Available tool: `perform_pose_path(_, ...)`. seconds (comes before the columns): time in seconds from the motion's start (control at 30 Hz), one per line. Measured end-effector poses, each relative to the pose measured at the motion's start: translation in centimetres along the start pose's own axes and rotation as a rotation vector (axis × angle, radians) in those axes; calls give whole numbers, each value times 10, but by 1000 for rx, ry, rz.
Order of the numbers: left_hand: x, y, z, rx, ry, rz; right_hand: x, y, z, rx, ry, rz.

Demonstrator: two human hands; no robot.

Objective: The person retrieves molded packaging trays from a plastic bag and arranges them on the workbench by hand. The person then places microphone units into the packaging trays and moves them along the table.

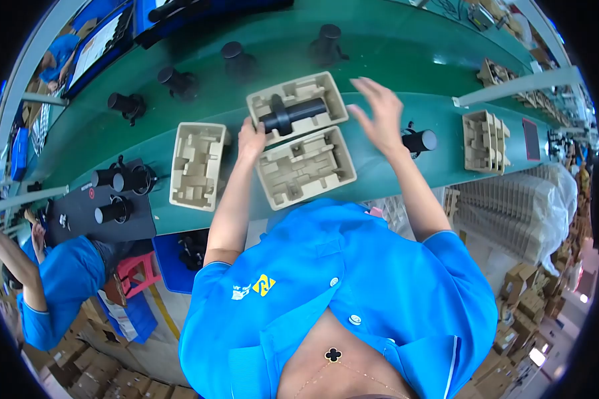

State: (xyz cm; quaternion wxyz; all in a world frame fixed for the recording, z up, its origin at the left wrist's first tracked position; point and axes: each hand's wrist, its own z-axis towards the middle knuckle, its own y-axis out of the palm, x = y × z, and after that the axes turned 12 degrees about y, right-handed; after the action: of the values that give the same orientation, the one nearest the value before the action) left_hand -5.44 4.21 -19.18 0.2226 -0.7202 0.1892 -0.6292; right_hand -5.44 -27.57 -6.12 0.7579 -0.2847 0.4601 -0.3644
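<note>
A black tube-shaped device [306, 112] with a wide collar lies in the upper moulded pulp tray [336, 100]. My left hand [251, 141] grips that tray's left edge, its thumb close to the end of the black device. My right hand [381, 120] is just right of the tray, fingers apart, holding nothing. A second moulded pulp tray [306, 169], with shaped hollows, lies just below the first, nearer my body. To the left is a third pulp tray [198, 166]. Beyond my right wrist stands another black device [419, 141].
Several black devices [238, 58] stand along the green bench [406, 73]. More sit on a dark mat [80, 219] at left, near a co-worker in blue [66, 279]. Pulp trays [484, 143] stand at right, above a plastic-wrapped stack [519, 206].
</note>
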Motion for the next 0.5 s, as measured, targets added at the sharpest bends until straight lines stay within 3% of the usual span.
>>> perform_pose_path(0.07, 1, 4, 6, 13, -33, 104, 37, -34, -37, 280, 173, -160)
perform_pose_path(0.1, 3, 5, 3, 32, -21, 121, 58, -42, -63, 327, 423, -142)
perform_pose_path(0.13, 3, 7, 0, 57, 2, 102, 81, -44, -91, 364, 530, -284)
perform_pose_path(0.27, 39, 3, -23, 193, 141, 98, 115, -48, -146, 251, 698, -42)
perform_pose_path(0.37, 76, 18, -22, 308, 528, -66, 135, -35, -155, 289, 717, 105)
perform_pose_path(0.5, 187, 78, 7, 27, 268, -188, 143, -37, -148, 298, 795, 239)
